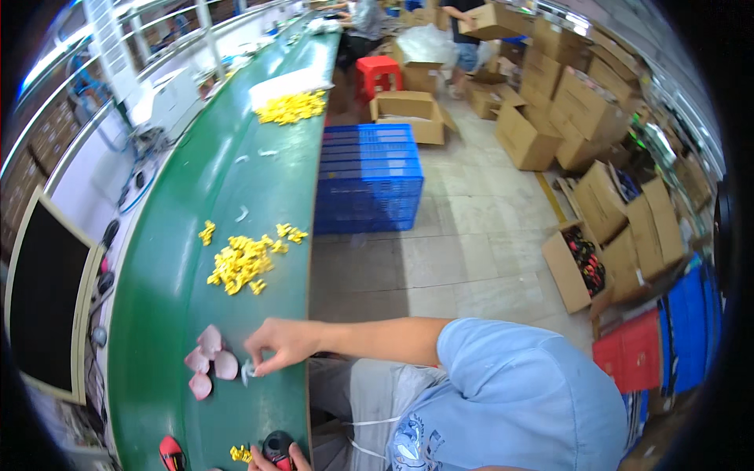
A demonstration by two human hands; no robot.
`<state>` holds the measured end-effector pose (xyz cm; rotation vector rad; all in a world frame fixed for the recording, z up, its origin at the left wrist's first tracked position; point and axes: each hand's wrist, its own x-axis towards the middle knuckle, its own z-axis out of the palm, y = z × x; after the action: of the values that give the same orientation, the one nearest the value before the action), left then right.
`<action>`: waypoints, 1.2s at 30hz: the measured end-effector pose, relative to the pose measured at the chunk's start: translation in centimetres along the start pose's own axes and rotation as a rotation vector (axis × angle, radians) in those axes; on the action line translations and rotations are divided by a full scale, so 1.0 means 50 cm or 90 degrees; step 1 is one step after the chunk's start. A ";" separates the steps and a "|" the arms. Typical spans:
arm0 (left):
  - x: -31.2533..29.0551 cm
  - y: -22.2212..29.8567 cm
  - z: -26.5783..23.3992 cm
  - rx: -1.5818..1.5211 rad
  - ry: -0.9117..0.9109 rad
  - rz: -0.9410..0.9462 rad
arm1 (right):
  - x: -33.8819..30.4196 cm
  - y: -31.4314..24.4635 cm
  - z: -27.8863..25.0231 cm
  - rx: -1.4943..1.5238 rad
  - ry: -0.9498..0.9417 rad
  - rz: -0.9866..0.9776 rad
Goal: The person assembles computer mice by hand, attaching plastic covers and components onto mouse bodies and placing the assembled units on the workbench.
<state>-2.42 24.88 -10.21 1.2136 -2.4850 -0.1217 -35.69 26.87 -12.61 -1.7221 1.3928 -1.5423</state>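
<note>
The right hand [284, 344] pinches a small pale piece [247, 374] beside pink curved pieces [226, 365] on the green belt [263, 408] — a slack grip could drop it there; the left hand [298, 458] grips a black-and-red object [278, 444] — rounded, perhaps slippery.

No lettering looks legible in this somewhat blurry view

Long green belt [275, 184]: smooth, faintly glossy. Small knobbly yellow pieces [239, 264]: shiny, plastic-looking. Curved pink petal-shaped pieces [226, 365]: smooth, soft sheen. Rounded black-and-red piece [277, 444]: glossy, plastic-looking. Slatted blue crate [365, 200]: plastic. Brown open box [416, 132]: matt cardboard. Light-blue shirt [534, 377]: matt cloth.
</note>
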 end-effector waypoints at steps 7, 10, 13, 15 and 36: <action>-0.006 -0.049 0.049 -0.038 -0.002 0.056 | -0.009 -0.059 0.046 -0.042 -0.013 -0.021; 0.031 0.015 0.054 -0.107 -0.015 0.035 | -0.025 -0.085 0.054 -0.080 0.031 -0.039; 0.035 0.026 0.066 -0.131 0.006 0.044 | -0.025 -0.073 0.077 -0.104 -0.048 -0.033; 0.013 0.003 0.063 -0.154 0.032 0.054 | -0.003 -0.061 0.103 -0.073 -0.114 -0.061; -0.019 -0.031 0.047 -0.183 0.052 0.142 | 0.010 -0.078 0.147 -0.200 -0.347 -0.153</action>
<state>-1.59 24.46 -13.04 0.8042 -2.4106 -0.3483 -27.52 25.86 -11.17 -2.3441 1.2121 -0.8715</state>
